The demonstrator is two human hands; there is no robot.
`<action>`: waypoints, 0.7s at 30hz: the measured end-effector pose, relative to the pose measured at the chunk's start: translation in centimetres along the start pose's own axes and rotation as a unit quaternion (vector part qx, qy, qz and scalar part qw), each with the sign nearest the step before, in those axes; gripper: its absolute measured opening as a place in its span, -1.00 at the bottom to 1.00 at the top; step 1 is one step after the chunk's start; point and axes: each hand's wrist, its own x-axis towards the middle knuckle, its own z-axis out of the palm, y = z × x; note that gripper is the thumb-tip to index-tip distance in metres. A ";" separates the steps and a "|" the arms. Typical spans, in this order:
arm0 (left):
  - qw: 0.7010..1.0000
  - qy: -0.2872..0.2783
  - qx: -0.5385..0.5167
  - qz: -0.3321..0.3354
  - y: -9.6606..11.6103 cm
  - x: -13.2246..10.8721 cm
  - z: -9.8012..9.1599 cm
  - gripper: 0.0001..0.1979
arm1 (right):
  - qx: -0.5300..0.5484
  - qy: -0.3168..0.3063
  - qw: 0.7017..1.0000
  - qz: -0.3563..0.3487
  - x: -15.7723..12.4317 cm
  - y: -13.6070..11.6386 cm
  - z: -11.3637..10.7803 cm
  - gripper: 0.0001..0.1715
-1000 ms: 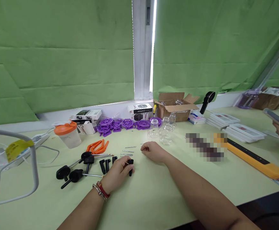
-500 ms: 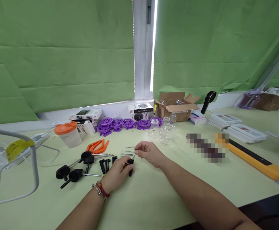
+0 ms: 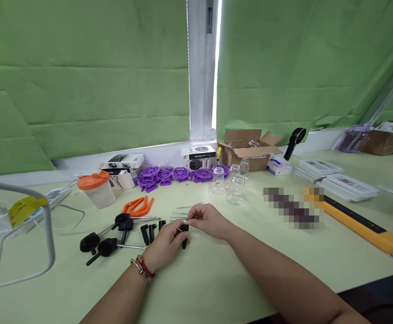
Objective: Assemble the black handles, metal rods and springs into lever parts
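My left hand [image 3: 167,243] is closed around a small black plastic part [image 3: 184,234], its slim lower end pointing down. Just above that part, my right hand [image 3: 207,219] pinches a thin metal spring; the fingertips and the part hide most of it. Beyond my fingers lie several thin metal rods [image 3: 180,213]. Left of my left hand are several short black elbow-shaped pieces [image 3: 144,235]. Farther left rest black knobs with metal shafts [image 3: 107,247], and behind them orange handle-like pieces [image 3: 138,207].
Purple plastic pieces [image 3: 182,174] and glass jars [image 3: 234,196] line the back of the table, near an open cardboard box [image 3: 250,155]. An orange-lidded cup [image 3: 97,189] and a grey metal frame [image 3: 51,243] stand left. White trays [image 3: 346,188] and a yellow-black bar [image 3: 361,222] lie right.
My right hand has come down and slightly left, onto the top of the black part. The spring, seen stretched between the hands before, is now nearly hidden. At far right another person's hand has left view.
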 end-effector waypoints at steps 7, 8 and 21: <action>1.000 -0.002 -0.006 0.005 0.2 -0.1 -0.1 -0.87 | -0.030 -0.023 0.999 0.005 -0.1 0.0 0.0 -0.80; 1.000 -0.002 -0.007 0.006 0.3 0.0 -0.1 -0.87 | -0.032 -0.024 0.999 0.007 -0.1 0.0 0.0 -0.80; 1.000 -0.005 -0.027 0.009 0.3 -0.1 -0.1 -0.87 | -0.051 -0.043 0.997 0.026 -0.1 0.6 -0.1 -0.83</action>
